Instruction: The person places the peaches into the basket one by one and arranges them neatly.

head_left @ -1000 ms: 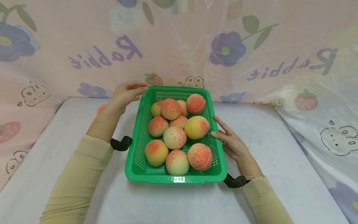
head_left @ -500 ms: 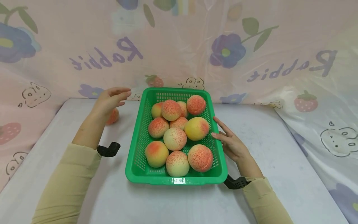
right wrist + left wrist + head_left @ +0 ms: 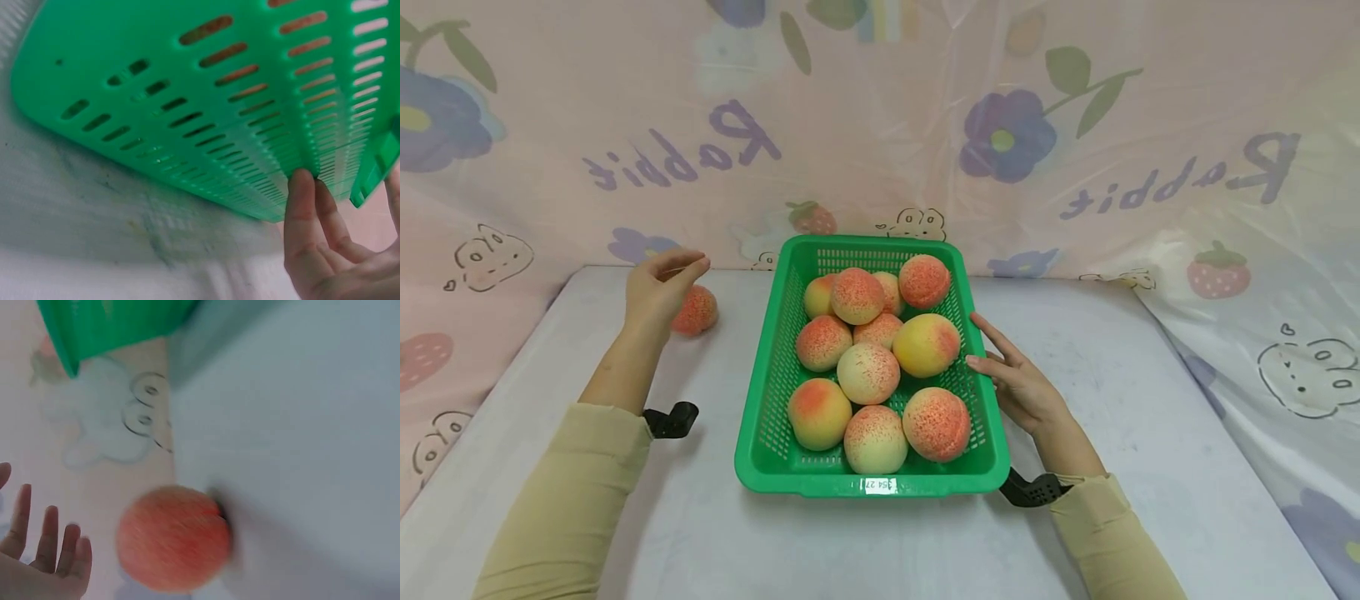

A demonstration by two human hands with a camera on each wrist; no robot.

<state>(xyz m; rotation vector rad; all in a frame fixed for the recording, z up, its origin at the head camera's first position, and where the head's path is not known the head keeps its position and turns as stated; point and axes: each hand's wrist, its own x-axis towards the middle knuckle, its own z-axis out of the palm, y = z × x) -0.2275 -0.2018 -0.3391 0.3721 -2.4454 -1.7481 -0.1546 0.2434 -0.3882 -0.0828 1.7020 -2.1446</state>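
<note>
In the head view, a green plastic basket (image 3: 872, 483) with slotted sides holds several peaches, red-speckled and yellow. Left of it, a red-orange peach (image 3: 697, 311) lies on the table near the back edge. My left hand (image 3: 658, 287) is raised beside that loose peach and partly overlaps it in this view, holding nothing. The left wrist view shows the peach (image 3: 174, 540) to the side of the spread fingers (image 3: 48, 540). My right hand (image 3: 1026, 387) rests against the basket's right rim. Its fingertips (image 3: 302, 187) touch the slotted side wall below the rim in the right wrist view.
A white-covered table (image 3: 880, 542) lies beneath the basket. Behind and at both sides hangs a pink curtain (image 3: 865, 125) printed with flowers, rabbits and lettering. A black wrist mount (image 3: 672, 420) juts from the left wrist, another black mount (image 3: 1033, 489) from the right.
My left hand has moved left and slightly down, away from the basket's back left corner towards the loose peach, which shows more now. My right hand and the basket have stayed put.
</note>
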